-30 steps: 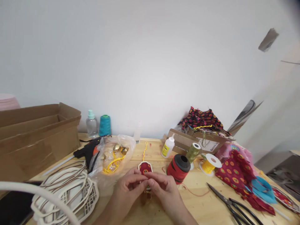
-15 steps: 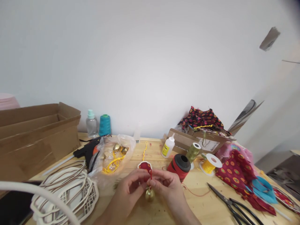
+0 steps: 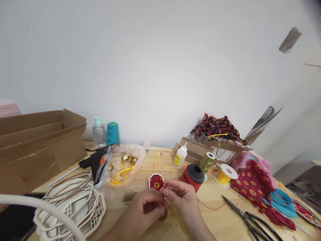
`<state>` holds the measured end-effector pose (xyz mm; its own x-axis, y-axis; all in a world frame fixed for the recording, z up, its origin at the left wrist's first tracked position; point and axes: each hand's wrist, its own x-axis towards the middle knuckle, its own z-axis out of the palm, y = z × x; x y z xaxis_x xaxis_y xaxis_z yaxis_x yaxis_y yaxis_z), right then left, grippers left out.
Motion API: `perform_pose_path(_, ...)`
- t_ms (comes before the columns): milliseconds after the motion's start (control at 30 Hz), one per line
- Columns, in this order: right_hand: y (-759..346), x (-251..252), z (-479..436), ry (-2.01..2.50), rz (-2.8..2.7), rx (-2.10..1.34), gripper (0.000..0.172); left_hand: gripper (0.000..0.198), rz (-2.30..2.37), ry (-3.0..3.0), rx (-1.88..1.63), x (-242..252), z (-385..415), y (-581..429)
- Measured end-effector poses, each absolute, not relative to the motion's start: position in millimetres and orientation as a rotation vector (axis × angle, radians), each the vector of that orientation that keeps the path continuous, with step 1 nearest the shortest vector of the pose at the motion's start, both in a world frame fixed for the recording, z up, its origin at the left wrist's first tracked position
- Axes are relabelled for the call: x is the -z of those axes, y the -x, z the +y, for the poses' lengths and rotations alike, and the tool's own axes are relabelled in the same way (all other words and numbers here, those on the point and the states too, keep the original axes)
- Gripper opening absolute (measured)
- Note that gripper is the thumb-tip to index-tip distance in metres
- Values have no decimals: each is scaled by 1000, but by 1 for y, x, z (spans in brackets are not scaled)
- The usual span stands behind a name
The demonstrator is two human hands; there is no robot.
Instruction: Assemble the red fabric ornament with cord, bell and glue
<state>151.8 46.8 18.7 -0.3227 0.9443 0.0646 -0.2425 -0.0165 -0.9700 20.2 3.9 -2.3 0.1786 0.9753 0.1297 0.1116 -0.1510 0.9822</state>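
A thin red cord (image 3: 164, 186) runs between my two hands at the front middle of the table. My right hand (image 3: 185, 198) pinches it with thumb and fingertips. My left hand (image 3: 143, 211) is closed around the lower part of the cord, just above a brass bell (image 3: 164, 214) that its thumb and fingers largely cover. Right behind the hands lies a pale-edged ornament (image 3: 155, 180) faced with dark red patterned fabric. From its top a yellow cord loop (image 3: 156, 161) stretches towards the wall. The exact grip of the left fingertips is hidden.
To the left lie a plastic bag of bells (image 3: 136, 152), a glue gun (image 3: 91, 160), wooden lattice pieces (image 3: 96, 209) and a cardboard box (image 3: 50, 147). A red thread spool (image 3: 188, 177), glue bottle (image 3: 180, 156), yellow cord spool (image 3: 223, 176) and black-handled scissors (image 3: 247, 216) are on the right.
My left hand has turned and now covers most of the bell, which was hanging visible before. My right hand has shifted slightly right, and more of the ornament shows.
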Motion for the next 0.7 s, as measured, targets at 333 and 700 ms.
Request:
perform_pose_path(333, -153, -17, 49, 834, -1223, -1457, 24, 17, 1099, -1386, -1149, 2, 4, -20)
perform_pose_path(700, -154, -23, 48, 821, -1176, -1518, 19, 19, 1233, -1540, -1211, -8, 2, -18)
